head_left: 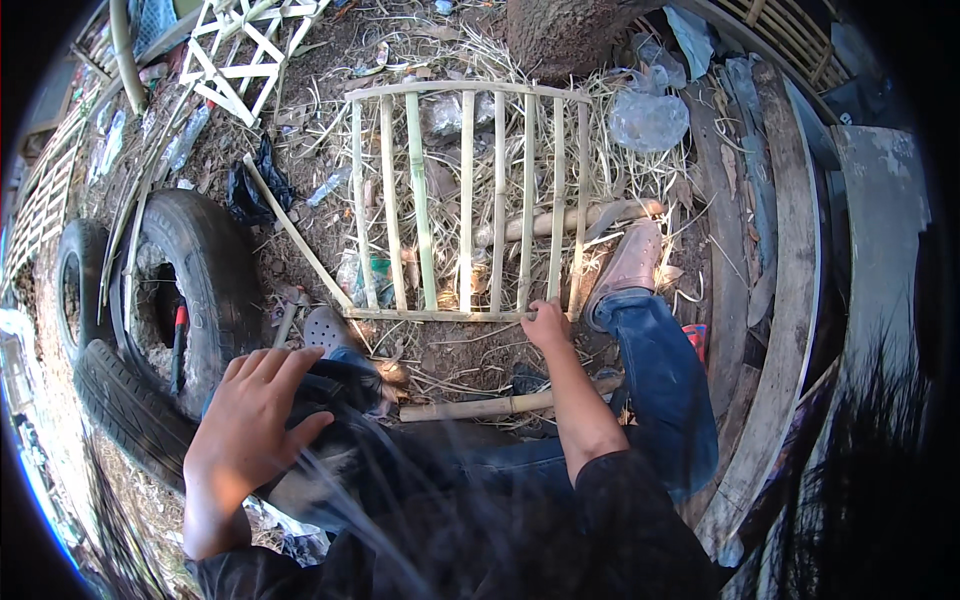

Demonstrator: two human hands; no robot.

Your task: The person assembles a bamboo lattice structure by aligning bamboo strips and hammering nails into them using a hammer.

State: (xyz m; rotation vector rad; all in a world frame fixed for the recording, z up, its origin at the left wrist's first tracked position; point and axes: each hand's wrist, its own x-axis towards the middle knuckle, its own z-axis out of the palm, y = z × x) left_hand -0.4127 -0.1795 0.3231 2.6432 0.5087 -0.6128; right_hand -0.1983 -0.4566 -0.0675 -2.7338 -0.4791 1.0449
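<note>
A bamboo frame point(467, 190), made of several upright slats between two cross rails, lies on the straw-strewn ground in front of me. My right hand point(547, 326) is closed on its near rail, toward the right end. One slat of the frame is greener than the others. My left hand point(258, 415) is held over my left leg with its fingers stretched out and nothing in it. It is apart from the frame, close to the tyres on the left.
Worn tyres point(205, 260) stand at left, with a red-and-black handled tool point(179, 345) inside one. A bamboo pole point(490, 406) lies before my legs. A tree trunk point(560, 40) rises at the back; long planks point(775, 330) run along the right. A white lattice point(245, 55) lies far left.
</note>
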